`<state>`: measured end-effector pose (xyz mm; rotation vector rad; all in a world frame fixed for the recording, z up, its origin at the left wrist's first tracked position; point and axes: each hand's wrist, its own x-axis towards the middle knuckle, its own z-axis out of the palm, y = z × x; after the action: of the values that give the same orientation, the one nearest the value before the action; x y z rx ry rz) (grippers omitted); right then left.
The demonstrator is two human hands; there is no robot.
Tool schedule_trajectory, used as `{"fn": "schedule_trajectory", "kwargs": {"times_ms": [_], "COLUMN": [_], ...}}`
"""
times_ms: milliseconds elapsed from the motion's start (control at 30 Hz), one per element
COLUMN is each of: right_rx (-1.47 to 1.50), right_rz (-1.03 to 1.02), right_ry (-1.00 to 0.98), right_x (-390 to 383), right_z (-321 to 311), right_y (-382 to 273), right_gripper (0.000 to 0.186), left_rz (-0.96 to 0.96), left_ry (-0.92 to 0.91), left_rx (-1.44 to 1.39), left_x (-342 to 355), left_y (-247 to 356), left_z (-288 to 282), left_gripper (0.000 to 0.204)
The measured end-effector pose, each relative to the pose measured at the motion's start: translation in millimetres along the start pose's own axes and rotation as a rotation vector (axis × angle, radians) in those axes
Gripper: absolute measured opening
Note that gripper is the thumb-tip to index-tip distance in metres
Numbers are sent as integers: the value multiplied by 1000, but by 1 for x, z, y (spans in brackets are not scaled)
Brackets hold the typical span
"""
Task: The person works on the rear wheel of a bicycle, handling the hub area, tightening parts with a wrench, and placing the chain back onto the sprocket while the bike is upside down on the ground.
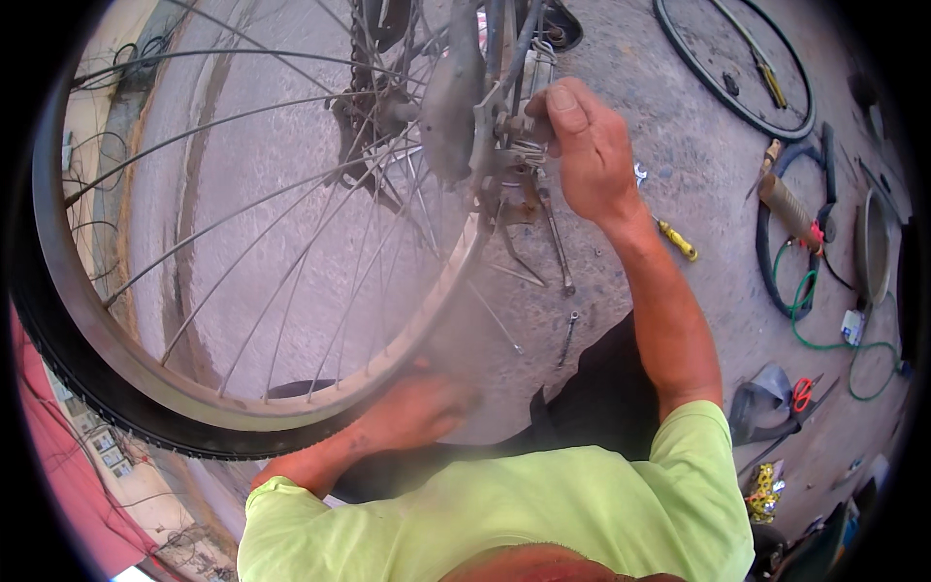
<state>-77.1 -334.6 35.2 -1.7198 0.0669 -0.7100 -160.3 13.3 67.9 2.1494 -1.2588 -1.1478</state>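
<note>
A bicycle wheel (242,422) with a black tyre and thin spokes fills the left half. Behind the spokes are the sprocket and chain (354,145). My right hand (589,155) is closed on a metal brake fitting (514,131) on the frame beside the wheel, its thumb uppermost and the other fingers largely hidden. My left hand (417,407) is low by the rim, blurred, so its fingers are unclear. A long metal tool (550,233) lies or hangs below the fitting. A yellow-handled screwdriver (684,242) and a small spanner (570,330) lie on the concrete near my right arm.
At right lie a spare tyre (664,15), an inner tube (776,291), a pump (787,204) with green hose (853,373), a metal basin (871,247) and red-handled scissors (803,393). Cables (107,145) run along the left edge beside pink cloth (48,436).
</note>
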Motion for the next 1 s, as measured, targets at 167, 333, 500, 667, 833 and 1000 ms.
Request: {"fn": "schedule_trajectory", "kwargs": {"times_ms": [167, 333, 500, 667, 833, 1000], "right_rx": [-191, -337, -100, -282, -371, -408], "right_rz": [-179, -64, -103, -115, -195, -189], "right_ry": [41, -115, 50, -26, 21, 10], "right_x": [-6, -3, -5, -4, -7, -3], "right_z": [11, 4, 9, 3, 10, 17], "right_y": [-3, -2, -9, -8, -7, 7], "right_gripper": [30, 25, 30, 30, 29, 35], "left_rz": [-76, -59, -7, -43, -53, -94], "left_ry": [-80, -47, -28, -68, -160, -192], "left_rx": [-70, -64, -26, -22, -11, -58], "left_x": [4, 9, 8, 11, 20, 26], "left_y": [11, 12, 4, 11, 19, 25], "left_z": [-8, -8, -5, -8, -13, -9], "left_gripper": [33, 32, 36, 34, 44, 45]}}
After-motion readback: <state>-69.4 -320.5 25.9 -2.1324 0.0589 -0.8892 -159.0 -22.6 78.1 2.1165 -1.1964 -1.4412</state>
